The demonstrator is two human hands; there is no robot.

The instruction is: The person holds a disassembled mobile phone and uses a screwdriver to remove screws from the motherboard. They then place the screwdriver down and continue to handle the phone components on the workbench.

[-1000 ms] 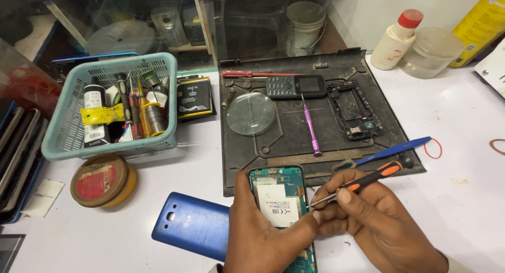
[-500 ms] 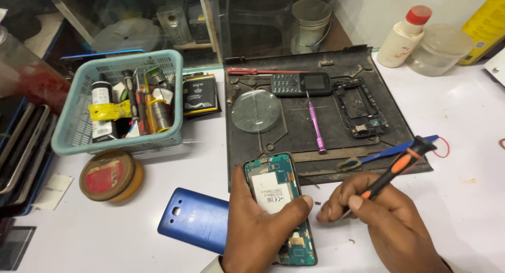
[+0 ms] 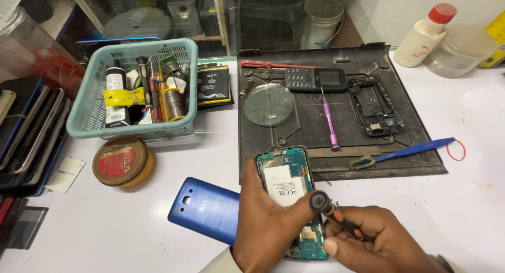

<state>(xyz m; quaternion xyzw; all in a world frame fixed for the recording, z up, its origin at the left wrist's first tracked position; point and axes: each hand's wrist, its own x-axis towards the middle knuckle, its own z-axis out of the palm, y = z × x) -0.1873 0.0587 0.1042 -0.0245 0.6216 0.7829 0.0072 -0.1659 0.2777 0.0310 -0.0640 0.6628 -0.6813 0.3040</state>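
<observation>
Left hand (image 3: 265,228) clamped opened phone (image 3: 288,191) flat; right hand (image 3: 376,241) gripped screwdriver (image 3: 331,212). Best kept upright, pressed lightly.

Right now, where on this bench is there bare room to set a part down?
Bare white table lies right of the dark mat, below the blue tool. Another patch sits left of the blue back cover, below the round tin. The mat and basket are crowded.

The blue back cover (image 3: 202,210) looks like glossy plastic. The work mat (image 3: 400,102) is matt, scuffed rubber. The teal basket (image 3: 134,123) is plastic mesh.
</observation>
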